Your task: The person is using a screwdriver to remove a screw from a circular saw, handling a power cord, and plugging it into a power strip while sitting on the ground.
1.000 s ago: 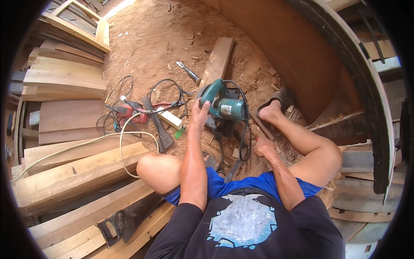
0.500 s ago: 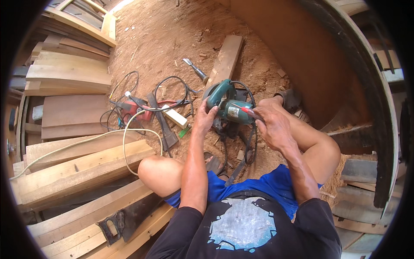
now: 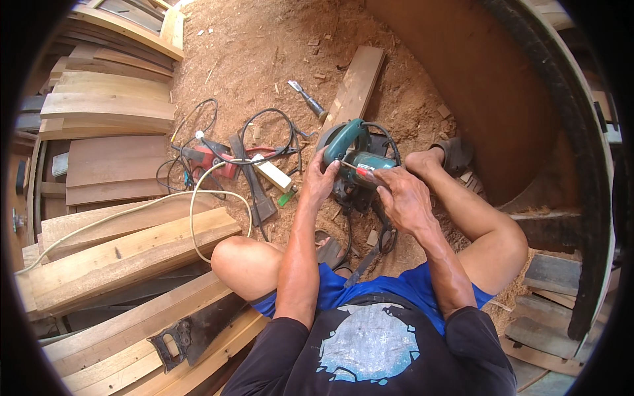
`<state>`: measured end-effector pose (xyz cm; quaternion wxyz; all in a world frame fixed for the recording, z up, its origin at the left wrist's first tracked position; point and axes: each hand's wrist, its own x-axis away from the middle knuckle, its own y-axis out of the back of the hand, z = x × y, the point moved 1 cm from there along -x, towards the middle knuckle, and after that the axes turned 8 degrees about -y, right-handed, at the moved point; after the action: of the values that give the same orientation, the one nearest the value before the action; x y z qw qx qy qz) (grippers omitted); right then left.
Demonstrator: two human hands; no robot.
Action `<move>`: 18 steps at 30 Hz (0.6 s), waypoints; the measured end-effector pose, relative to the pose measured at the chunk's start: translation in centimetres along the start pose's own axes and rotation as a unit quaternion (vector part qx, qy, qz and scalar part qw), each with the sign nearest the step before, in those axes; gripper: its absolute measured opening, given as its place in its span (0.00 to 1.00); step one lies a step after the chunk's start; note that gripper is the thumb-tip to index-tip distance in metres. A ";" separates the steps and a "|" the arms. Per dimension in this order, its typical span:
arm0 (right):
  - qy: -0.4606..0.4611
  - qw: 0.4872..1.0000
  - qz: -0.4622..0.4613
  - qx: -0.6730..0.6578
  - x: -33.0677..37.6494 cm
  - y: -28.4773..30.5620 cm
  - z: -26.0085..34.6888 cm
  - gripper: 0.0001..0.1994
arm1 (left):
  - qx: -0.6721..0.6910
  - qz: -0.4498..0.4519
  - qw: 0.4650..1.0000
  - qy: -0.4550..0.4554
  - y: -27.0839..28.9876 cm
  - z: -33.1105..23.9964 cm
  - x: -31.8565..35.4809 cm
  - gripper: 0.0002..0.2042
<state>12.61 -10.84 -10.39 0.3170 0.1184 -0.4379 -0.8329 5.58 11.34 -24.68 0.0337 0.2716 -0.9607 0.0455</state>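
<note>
A green circular saw (image 3: 345,141) with a dark base rests on the ground between my legs, at the near end of a wooden plank (image 3: 364,74). Around the near left side of the saw's handle closes my left hand (image 3: 318,179), its thumb on the casing. A thin screwdriver (image 3: 362,170) with a red part is gripped in my right hand (image 3: 406,200). It points left across the saw's motor housing, its tip close to my left thumb. My right fingers cover most of its handle.
A chisel (image 3: 308,100) lies beyond the saw. To the left are a red power tool (image 3: 214,162), tangled cords, a dark flat bar (image 3: 259,198) and a pale block (image 3: 272,173). Stacked boards (image 3: 132,261) carry a handsaw (image 3: 191,336). A large curved brown panel (image 3: 502,99) rises at right.
My right hand has shifted left and slightly down, bringing the screwdriver's shaft across the housing toward my left thumb. My left hand keeps its hold on the saw.
</note>
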 end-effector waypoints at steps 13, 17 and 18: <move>-0.001 1.000 0.000 0.002 -0.6 -0.1 0.1 0.17 | -0.036 0.024 0.998 -0.038 0.3 1.5 -0.5 0.25; 0.020 1.000 -0.017 -0.006 -0.6 -0.4 -0.4 0.16 | -0.022 0.010 1.000 -0.016 0.1 1.1 -0.4 0.26; 0.035 0.999 -0.026 -0.005 -0.7 -0.6 -0.6 0.17 | -0.021 0.010 1.000 -0.017 0.1 1.0 -0.4 0.26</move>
<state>13.17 -10.60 -11.30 0.3109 0.1569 -0.4196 -0.8383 5.82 11.48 -25.74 0.0231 0.2620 -0.9646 0.0209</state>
